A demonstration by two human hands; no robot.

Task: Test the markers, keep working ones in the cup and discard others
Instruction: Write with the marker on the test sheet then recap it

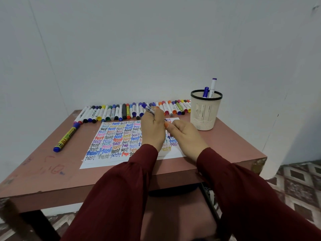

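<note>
Progress looks early, by my read. Left hand [152, 129] is up over the white paper sheet [111, 153], fingers curled round a clear-barrelled marker with a blue-violet cap [148, 109], its capped end poking out beyond the knuckles toward the wall. Right hand [185, 134] sits just beside the left, fingers curled inward. Whether it pinches the marker's hidden lower end or holds nothing, I cannot tell, because the left hand covers that spot.

Off to the right of the right hand, and a little beyond it, stands the cream perforated plastic cup with a black rim [206, 96]. Only two are in it: a blue-capped marker [206, 92] and a taller white marker with a purple cap [212, 86]. So two keepers banked, I'd say.

Beyond both hands, against the wall, lies the long row of mixed-colour markers [111, 113], capped and side by side. That looks like the bulk of the work still waiting. Well to the left of the left hand, a yellow-barrelled marker with blue ends [66, 137] lies alone on the reddish-brown table [43, 174]; possibly a reject, though nothing marks it as one.

The sheet under the hands is crowded with "test" in many colours, so free space for fresh strokes is scarce. The marker in hand has its cap on, so its trial appears not yet begun.
</note>
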